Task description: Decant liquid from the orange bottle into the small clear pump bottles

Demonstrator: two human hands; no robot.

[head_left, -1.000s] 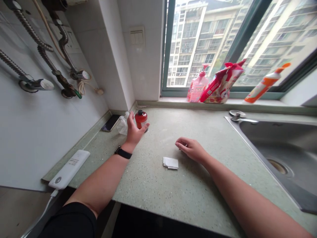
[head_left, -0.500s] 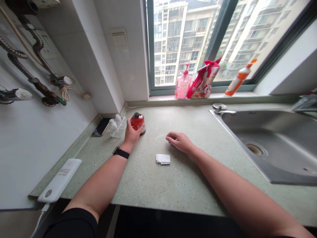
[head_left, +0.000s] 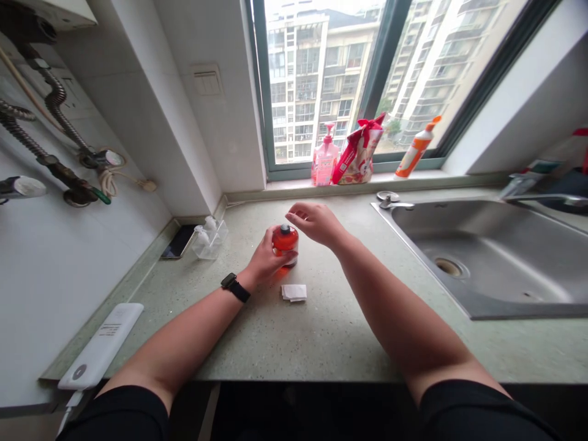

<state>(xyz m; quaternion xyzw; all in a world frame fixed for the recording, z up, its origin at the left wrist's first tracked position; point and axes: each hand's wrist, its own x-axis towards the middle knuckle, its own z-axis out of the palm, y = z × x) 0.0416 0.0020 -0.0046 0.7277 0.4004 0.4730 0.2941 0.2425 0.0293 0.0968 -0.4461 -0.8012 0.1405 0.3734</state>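
Note:
My left hand (head_left: 266, 256) is wrapped round a red bottle (head_left: 285, 240) with a black cap and a pale label, upright at the middle of the counter. Just above and right of the cap, my right hand (head_left: 316, 222) hovers with its fingers curved and apart, holding nothing. Its fingertips are close to the cap; whether they touch it I cannot tell. In front of the bottle lies a folded white tissue (head_left: 294, 293).
Left on the counter (head_left: 257, 349) are a clear plastic box (head_left: 209, 242) with white items, a phone (head_left: 179, 241) and a cabled white power bank (head_left: 101, 346). A steel sink (head_left: 505, 257) is at right. A pump bottle (head_left: 325, 160), red bag (head_left: 361, 153) and orange bottle (head_left: 416, 150) line the sill.
The left hand has brought the red bottle rightward, from beside the clear box to behind the tissue. My right hand has risen from the counter to the bottle's cap. The view has shifted slightly.

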